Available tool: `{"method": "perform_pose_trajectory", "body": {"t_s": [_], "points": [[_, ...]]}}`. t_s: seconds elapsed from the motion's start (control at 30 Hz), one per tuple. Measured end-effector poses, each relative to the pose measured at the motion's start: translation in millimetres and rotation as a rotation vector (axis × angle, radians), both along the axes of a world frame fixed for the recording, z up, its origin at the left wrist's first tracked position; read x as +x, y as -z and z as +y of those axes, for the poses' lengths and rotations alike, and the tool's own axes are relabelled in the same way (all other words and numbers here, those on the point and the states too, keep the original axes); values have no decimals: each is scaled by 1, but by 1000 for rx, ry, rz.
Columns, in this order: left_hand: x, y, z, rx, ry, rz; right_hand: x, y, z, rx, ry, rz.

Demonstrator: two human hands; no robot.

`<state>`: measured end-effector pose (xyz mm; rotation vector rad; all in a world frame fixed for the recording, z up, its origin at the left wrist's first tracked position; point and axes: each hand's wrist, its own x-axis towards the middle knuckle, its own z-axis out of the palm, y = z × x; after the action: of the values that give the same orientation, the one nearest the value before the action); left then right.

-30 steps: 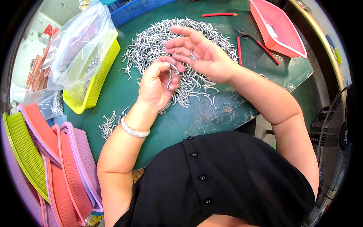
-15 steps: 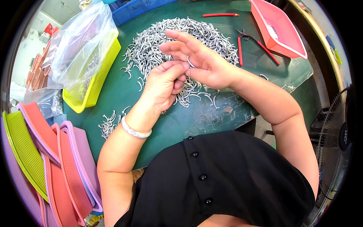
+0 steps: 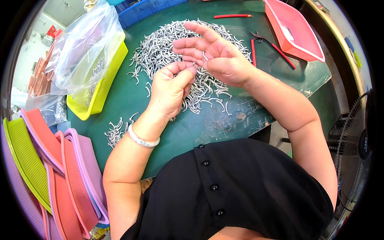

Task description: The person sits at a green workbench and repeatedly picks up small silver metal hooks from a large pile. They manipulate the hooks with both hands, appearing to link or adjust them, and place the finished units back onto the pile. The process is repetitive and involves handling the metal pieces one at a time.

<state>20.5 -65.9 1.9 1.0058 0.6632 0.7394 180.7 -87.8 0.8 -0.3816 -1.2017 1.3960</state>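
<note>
Over the near part of a large heap of short, curved grey pieces (image 3: 168, 38), my left hand (image 3: 170, 86) is closed in a pinch. A small silvery tip (image 3: 194, 64) shows at its thumb and forefinger; the rest is hidden. My right hand (image 3: 222, 60) is beside it, palm turned up and fingers stretched apart, with its thumb close to the left fingertips. A thin curved silvery band (image 3: 205, 55) lies at the base of one right finger; I cannot tell whether it is a ring or a loose piece.
A smaller pile (image 3: 115, 132) of such pieces lies on the green table (image 3: 176, 148) by my left forearm. A yellow-green basket (image 3: 105, 82) with plastic bags stands left, stacked baskets (image 3: 76, 176) nearer. Red-handled pliers (image 3: 280, 52) and a pink basket (image 3: 298, 46) are at right.
My right hand has shifted a little up and right, its fingers spreading wider. My left hand has barely moved and keeps its pinch.
</note>
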Motion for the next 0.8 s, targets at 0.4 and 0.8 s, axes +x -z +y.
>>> {"method": "perform_pose_trajectory", "body": {"t_s": [0.4, 0.8], "points": [[-1, 2, 3, 18, -12, -32, 1, 0, -1, -30, 16, -42], [-1, 4, 3, 97, -37, -35, 1, 0, -1, -45, 12, -49]]}}
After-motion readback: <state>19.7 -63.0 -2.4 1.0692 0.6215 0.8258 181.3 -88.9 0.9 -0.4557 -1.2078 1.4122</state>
